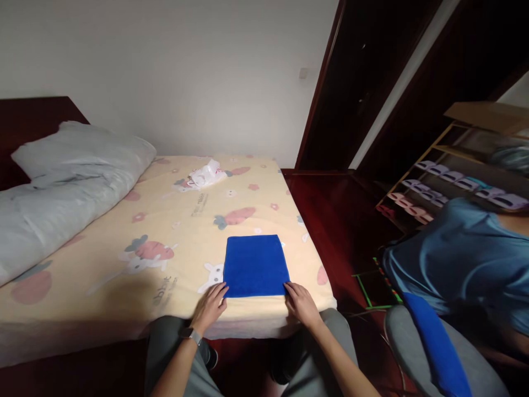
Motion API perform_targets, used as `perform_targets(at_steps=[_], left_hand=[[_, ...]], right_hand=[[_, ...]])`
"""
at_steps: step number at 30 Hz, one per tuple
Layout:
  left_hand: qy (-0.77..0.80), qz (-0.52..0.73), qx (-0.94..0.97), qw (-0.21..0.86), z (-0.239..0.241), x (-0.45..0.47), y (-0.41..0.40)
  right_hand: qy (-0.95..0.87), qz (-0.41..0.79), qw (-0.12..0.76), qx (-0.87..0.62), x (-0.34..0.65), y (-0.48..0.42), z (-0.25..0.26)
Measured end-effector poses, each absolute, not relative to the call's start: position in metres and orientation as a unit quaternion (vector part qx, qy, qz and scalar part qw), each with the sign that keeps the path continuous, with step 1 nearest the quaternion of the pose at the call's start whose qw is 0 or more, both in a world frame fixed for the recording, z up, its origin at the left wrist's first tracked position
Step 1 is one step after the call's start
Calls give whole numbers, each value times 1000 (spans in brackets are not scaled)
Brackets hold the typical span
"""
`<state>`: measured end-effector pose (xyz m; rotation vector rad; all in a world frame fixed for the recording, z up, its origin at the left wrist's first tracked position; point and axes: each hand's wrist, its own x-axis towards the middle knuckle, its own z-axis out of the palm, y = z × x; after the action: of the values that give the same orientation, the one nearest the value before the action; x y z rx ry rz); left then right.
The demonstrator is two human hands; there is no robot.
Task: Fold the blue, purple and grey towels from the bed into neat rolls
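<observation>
The blue cloth (pixel 256 266) lies flat on the carrot-print bedsheet (pixel 185 242); left hand (pixel 210 306) at eight o'clock and right hand (pixel 303 304) at four, fingers loosely together, probably keep it straight, though I cannot tell whether they pinch. A white plastic bag (pixel 209 173) lies toward eleven.

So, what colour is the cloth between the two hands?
The cloth is plain bright blue, shown best in the head view.

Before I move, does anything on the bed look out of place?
Yes: a crumpled white plastic bag lies on the bed toward the wall, looking stray on the bedding. The blue cloth lies flat, without visible damage.
</observation>
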<state>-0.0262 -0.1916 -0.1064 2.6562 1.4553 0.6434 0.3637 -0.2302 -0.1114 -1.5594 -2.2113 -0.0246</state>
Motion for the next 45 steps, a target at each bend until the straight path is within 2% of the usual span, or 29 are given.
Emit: perform_targets(at_steps=[11,20,23,28,31,33,40,45], left_hand=[[463,174,869,-11,-94,-25,-191],[384,157,910,11,-79,-36,-212],[406,159,899,44,-78,-35,-217],[513,214,821,129,-82,-29,-203],[573,244,765,167,-90,-24,-190],[605,237,745,154,-94,-19,-184],[623,197,757,-23,-96,2,-181],[598,191,777,-51,-93,-1,-185]], right_hand=[[-808,20,184,-560,379,-213,-114],[-841,70,150,-516,396,-251,-101],[-821,123,175,-529,395,-255,-100],[-724,240,272,-587,390,-232,-105],[-673,269,291,-624,387,-214,-108],[-660,248,277,-653,383,-204,-109],[-681,70,141,-715,365,-196,-105],[-691,13,112,-714,357,-203,-101]])
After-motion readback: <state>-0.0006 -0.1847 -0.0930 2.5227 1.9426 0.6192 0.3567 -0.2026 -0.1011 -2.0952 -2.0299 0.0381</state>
